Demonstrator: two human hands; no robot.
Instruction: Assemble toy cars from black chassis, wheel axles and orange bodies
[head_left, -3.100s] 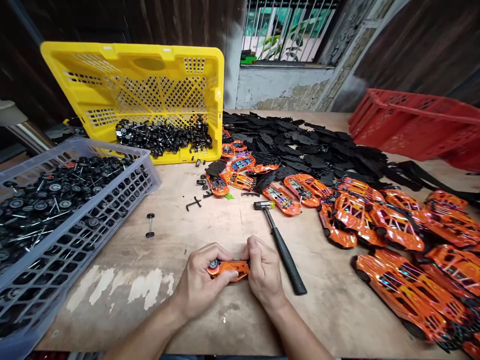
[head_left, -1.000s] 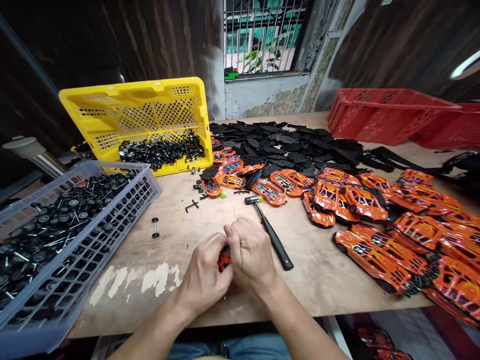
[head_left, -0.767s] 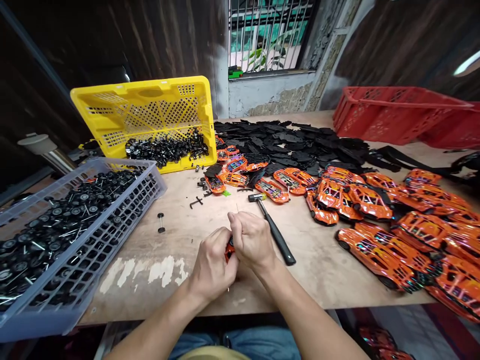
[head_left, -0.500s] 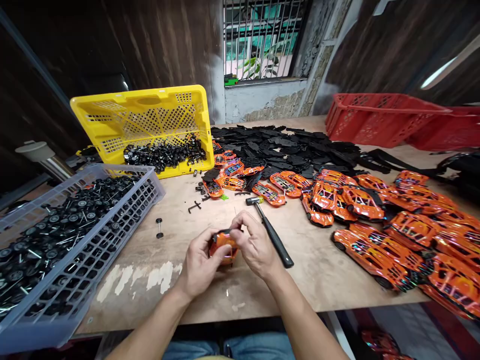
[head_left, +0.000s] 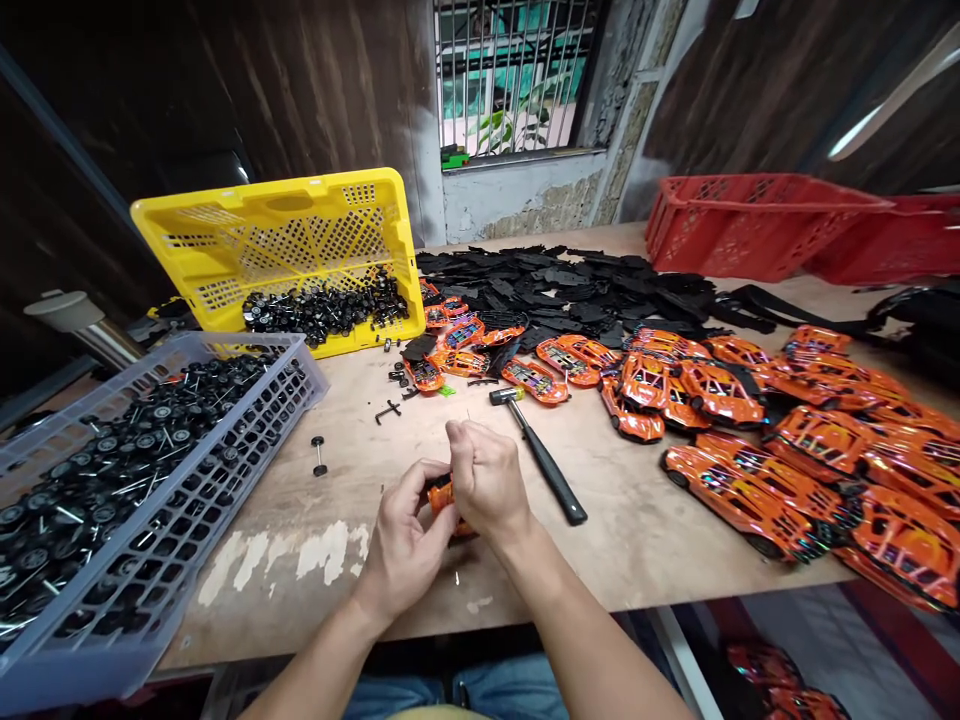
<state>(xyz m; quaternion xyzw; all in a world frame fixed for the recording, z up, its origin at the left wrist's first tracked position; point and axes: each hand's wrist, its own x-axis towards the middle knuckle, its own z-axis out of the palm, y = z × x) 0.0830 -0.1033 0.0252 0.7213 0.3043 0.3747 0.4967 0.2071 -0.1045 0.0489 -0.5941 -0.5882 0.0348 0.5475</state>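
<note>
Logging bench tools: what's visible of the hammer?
The hammer has a head black at one end and yellowish at the other, a metallic-looking neck and a long black grip, perhaps rubber. It lies unheld on the wooden tabletop, slanting, head end farthest away, right of the right hand. Whether it touches the orange car shell is unclear.

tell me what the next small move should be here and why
Probably ease the right hand back slightly while the left hand steadies the orange toy car: the right hand is curled over the car and hides much of it, so how its parts sit can't be checked.
</note>
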